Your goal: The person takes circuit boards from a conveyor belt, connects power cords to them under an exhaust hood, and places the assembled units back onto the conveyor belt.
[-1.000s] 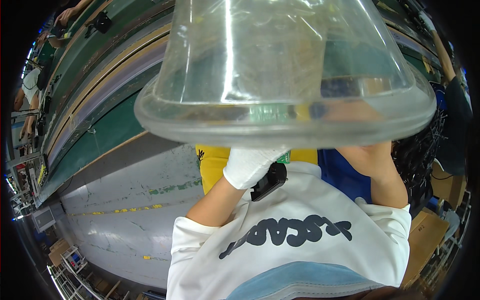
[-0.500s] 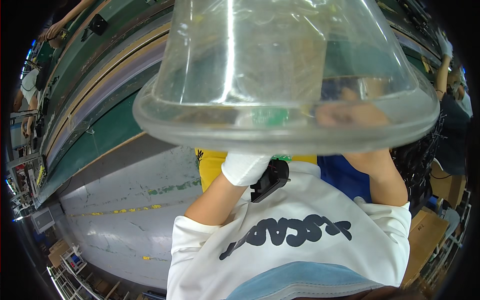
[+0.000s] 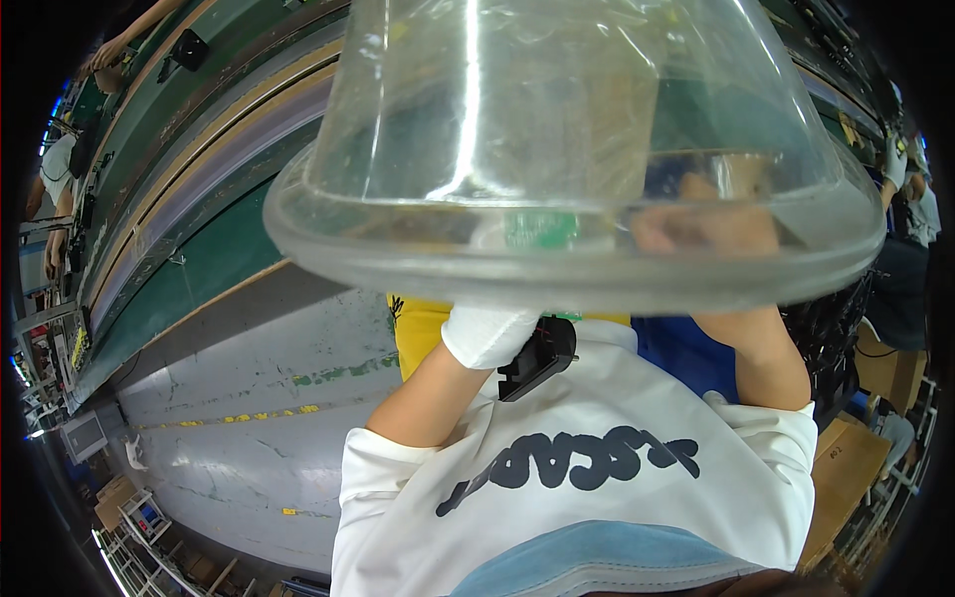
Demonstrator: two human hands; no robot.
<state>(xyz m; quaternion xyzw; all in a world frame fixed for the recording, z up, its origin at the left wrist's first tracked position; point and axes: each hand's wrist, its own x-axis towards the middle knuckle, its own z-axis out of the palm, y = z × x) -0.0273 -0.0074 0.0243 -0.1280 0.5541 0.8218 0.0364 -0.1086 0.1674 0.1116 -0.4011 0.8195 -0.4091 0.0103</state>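
A big clear plastic tub-like piece fills the upper middle, and its thick blurred rim crosses in front of my hands. My left hand, in a white glove, has a black plug-in power adapter with a metal pin against its palm side. Its fingers are mostly hidden by the rim, but it appears closed on the adapter. A green patch shows through the plastic beside that glove. Bare and smeared by the plastic, my right hand looks curled in; whatever it holds cannot be made out.
Long green workbench rails curve along the left, with a small black device on them. Other people's arms show at both edges. Cardboard boxes and a black plastic bag stand at the right.
My hands and the adapter stay nearly still; the clear plastic shifts very slightly. At the right edge another person's gloved hand has moved lower. A small white shape now shows on the floor at left.
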